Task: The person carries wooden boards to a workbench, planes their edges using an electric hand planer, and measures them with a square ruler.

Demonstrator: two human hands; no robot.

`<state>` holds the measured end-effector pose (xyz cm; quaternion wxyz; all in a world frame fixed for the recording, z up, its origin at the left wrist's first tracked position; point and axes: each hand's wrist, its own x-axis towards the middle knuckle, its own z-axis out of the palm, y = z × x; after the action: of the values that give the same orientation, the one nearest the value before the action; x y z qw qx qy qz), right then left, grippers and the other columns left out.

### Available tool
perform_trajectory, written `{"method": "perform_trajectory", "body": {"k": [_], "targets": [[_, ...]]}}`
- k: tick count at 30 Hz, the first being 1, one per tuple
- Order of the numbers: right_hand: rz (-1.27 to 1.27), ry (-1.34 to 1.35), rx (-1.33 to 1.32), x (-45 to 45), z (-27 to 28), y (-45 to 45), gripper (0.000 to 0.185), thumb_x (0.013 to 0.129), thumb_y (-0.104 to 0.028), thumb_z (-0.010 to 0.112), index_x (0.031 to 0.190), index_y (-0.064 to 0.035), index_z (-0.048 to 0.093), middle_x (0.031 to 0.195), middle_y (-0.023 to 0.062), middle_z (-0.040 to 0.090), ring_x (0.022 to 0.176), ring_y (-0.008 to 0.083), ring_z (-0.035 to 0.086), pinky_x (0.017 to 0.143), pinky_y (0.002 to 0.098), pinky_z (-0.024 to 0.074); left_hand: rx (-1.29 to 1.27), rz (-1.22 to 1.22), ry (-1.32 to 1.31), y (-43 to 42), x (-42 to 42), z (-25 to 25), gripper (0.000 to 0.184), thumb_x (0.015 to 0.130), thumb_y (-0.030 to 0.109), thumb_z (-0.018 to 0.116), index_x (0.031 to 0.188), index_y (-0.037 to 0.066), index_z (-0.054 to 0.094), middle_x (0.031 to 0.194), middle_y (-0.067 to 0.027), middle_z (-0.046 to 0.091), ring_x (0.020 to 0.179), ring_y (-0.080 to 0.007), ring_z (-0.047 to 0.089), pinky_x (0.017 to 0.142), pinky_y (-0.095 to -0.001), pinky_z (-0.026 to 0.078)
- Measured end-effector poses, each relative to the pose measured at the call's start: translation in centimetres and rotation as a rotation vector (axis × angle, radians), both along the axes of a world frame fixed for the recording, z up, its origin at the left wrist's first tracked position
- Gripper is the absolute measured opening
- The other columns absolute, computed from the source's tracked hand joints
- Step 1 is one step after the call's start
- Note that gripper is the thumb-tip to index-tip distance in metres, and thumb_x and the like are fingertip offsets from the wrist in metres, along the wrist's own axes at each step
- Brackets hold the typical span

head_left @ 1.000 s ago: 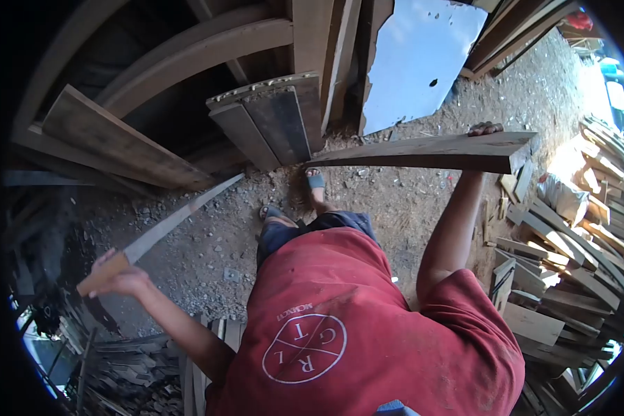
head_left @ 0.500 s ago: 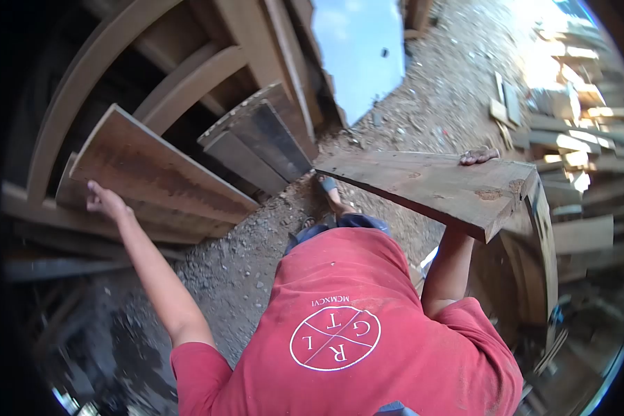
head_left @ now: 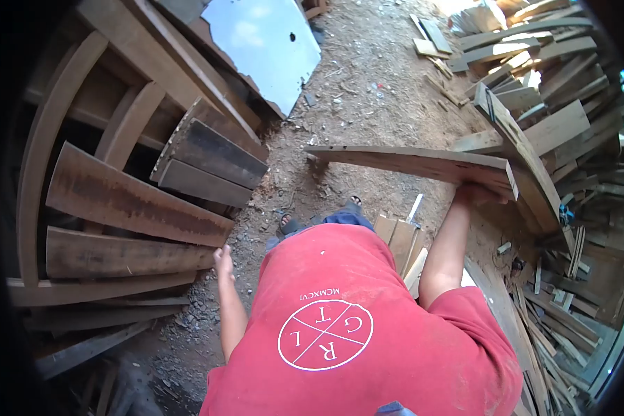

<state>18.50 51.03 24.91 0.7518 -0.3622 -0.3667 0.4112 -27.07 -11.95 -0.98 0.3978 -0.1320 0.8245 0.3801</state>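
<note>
My right hand [head_left: 480, 195] is closed on a long wooden plank [head_left: 409, 161], gripping its underside near the close end. The plank juts out across my front, its far end over the dirt ground. My left hand [head_left: 223, 261] hangs beside my body with its fingers loosely apart and nothing in it. Close by on the left, a brown-stained board [head_left: 135, 197] leans on a wooden frame. Below it is a second weathered board [head_left: 125, 254]. Two short dark boards [head_left: 218, 156] lean farther along the same frame.
A broken pale-blue reflective sheet [head_left: 263, 52] leans at the top. Piled timber [head_left: 561, 132] fills the right side, with a curved wooden piece [head_left: 516, 149] before it. Light planks [head_left: 399, 239] lie by my right side. Gravelly dirt [head_left: 367, 90] runs between the stacks.
My left hand has come away from the leaning board's end and dropped toward my side. The plank in my right hand has tilted, showing less of its broad face. My view has shifted rightward.
</note>
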Motion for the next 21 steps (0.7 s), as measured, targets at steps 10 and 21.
{"method": "perform_trajectory", "body": {"k": [10, 21], "targets": [[-0.551, 0.258, -0.397, 13.2, -5.6, -2.2, 0.122, 0.087, -0.098, 0.008, 0.163, -0.0079, 0.040, 0.166, 0.0159, 0.042, 0.150, 0.0354, 0.043, 0.129, 0.0509, 0.0303, -0.250, -0.470, -0.065, 4.4, 7.0, 1.1, 0.046, 0.101, 0.037, 0.070, 0.131, 0.003, 0.070, 0.132, -0.0200, 0.072, 0.123, -0.0290, 0.066, 0.106, -0.0426, 0.050], [-0.088, 0.305, -0.369, 11.1, -4.8, 3.3, 0.113, 0.087, -0.099, 0.019, 0.163, -0.0178, 0.039, 0.163, 0.0043, 0.046, 0.151, 0.0239, 0.041, 0.126, 0.0452, 0.0284, 0.174, -0.888, 0.431, 37.1, 10.4, 6.0, 0.063, 0.090, 0.036, 0.082, 0.138, -0.001, 0.063, 0.124, -0.0231, 0.073, 0.117, -0.0326, 0.070, 0.101, -0.0426, 0.054]]}}
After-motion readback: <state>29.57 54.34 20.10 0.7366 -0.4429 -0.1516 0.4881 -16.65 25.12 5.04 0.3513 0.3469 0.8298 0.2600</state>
